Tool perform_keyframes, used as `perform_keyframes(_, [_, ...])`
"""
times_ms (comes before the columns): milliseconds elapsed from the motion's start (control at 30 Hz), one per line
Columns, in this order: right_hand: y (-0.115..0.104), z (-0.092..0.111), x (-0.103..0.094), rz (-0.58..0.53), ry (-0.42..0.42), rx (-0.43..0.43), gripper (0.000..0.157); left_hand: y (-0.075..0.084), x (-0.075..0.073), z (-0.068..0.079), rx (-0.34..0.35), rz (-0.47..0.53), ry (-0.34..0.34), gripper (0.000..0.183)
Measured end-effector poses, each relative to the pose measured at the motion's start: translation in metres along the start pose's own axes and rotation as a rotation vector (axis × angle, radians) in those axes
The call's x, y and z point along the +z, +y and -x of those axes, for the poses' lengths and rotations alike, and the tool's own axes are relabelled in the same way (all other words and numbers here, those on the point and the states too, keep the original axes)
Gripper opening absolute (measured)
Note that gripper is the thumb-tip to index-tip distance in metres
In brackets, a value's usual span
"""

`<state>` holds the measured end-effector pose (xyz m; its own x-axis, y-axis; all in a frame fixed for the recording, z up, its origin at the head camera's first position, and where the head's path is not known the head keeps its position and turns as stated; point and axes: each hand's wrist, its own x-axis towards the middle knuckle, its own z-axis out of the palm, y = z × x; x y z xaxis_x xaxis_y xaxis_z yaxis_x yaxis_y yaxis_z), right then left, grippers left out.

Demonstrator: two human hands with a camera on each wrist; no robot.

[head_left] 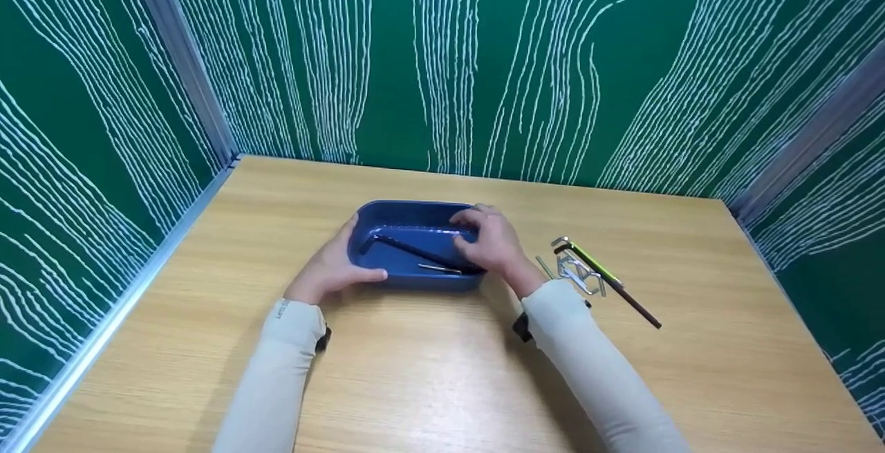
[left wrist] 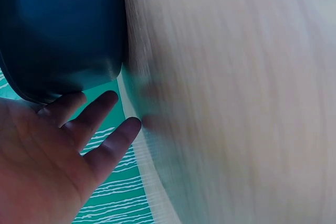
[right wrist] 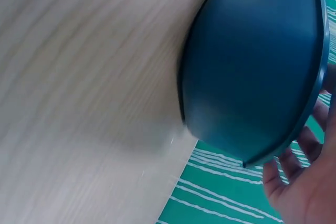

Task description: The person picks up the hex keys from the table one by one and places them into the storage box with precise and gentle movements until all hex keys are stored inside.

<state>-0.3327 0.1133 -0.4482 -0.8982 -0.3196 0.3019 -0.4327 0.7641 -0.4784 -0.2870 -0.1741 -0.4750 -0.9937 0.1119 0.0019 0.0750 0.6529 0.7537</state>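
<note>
A blue plastic bin [head_left: 415,281] sits mid-table in the head view. Two hex keys lie in it: a long black hex key [head_left: 408,247] set diagonally and a shorter silver hex key [head_left: 440,269] near the front wall. My left hand [head_left: 330,265] holds the bin's left end, its thumb along the front rim; the left wrist view shows its fingers [left wrist: 89,121] spread beside the end. My right hand [head_left: 489,240] hangs over the right end, fingers loosely bent above the inside. Nothing shows in its grasp. In the right wrist view its fingers [right wrist: 310,145] lie close by the rim.
To the right of the bin lies a loose pile of silver hex keys [head_left: 577,274], close by my right forearm. A long dark hex key with a yellow-green one [head_left: 594,261] lies across the pile. Green walls with white lines [head_left: 442,59] border the wooden table [head_left: 429,370].
</note>
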Motion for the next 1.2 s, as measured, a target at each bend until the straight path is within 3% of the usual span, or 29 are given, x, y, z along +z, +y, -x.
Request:
perform_keyframes(167, [0.009, 0.0, -0.007, 0.053, 0.005, 0.016, 0.028, 0.0, 0.0, 0.0, -0.008, 0.001, -0.004, 0.123])
perform_keyframes(700, [0.029, 0.009, -0.033, 0.015, -0.028, 0.146, 0.032, 0.001, 0.0, 0.0, -0.009, 0.017, -0.004, 0.122])
perform_keyframes(1200, [0.056, 0.02, -0.053, 0.131, -0.14, 0.249, 0.033, -0.001, 0.002, 0.001, 0.021, 0.02, 0.016, 0.117])
